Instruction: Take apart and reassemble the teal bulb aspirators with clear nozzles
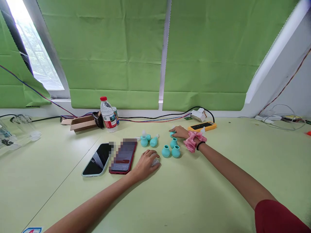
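Observation:
My left hand (146, 162) rests on the table with its fingers curled round a clear, crumpled piece of plastic (155, 160). Farther out, my right hand (181, 132) has its fingers on a small turquoise vase (172, 134), which they partly hide. Just nearer to me stand three more of these vases, a back one (173, 142), a left one (165, 151) and a right one (176, 151), all upright with open mouths. Left of them is another group: an upright turquoise vase (144, 141) and a tipped one (154, 141), with clear plastic bits around.
Two phones, one black-screened (97, 160) and one red-cased (123, 158), lie left of my left hand. Behind are a water bottle (108, 116), an open cardboard box (83, 124), cables and a white box (198, 115). A yellow device (209, 126) lies beyond my right wrist.

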{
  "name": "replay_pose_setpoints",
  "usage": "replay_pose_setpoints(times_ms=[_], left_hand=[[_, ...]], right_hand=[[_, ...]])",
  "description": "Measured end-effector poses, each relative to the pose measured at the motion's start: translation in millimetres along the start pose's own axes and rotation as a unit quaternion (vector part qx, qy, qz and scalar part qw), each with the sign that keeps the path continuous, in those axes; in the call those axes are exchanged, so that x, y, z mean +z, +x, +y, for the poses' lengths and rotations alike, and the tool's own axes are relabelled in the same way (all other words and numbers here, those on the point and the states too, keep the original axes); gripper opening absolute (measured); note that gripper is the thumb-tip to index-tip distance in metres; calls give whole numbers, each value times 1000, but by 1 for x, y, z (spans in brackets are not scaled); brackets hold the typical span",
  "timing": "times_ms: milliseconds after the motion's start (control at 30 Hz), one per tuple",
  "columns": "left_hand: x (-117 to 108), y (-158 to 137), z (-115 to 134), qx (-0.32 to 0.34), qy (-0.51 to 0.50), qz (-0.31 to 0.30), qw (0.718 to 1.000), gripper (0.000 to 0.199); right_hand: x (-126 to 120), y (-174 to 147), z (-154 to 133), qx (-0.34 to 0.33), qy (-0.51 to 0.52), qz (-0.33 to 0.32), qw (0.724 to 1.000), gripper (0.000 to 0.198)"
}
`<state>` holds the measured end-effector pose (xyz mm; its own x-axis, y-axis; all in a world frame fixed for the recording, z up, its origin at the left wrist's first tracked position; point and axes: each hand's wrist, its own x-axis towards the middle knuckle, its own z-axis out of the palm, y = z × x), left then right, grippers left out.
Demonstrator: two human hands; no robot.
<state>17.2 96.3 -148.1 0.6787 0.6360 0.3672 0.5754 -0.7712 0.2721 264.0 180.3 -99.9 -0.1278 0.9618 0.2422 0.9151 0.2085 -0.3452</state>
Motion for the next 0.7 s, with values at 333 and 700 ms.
replay_pose_setpoints(times_ms=[333, 700], left_hand=[[-5, 0, 4, 12, 47, -8, 999, 31], [-1, -2, 4, 15, 68, -29, 997, 40]], right_hand=[[-15, -18, -4, -16, 78, 137, 987, 30], [24, -133, -62, -246, 184, 223, 925, 23]])
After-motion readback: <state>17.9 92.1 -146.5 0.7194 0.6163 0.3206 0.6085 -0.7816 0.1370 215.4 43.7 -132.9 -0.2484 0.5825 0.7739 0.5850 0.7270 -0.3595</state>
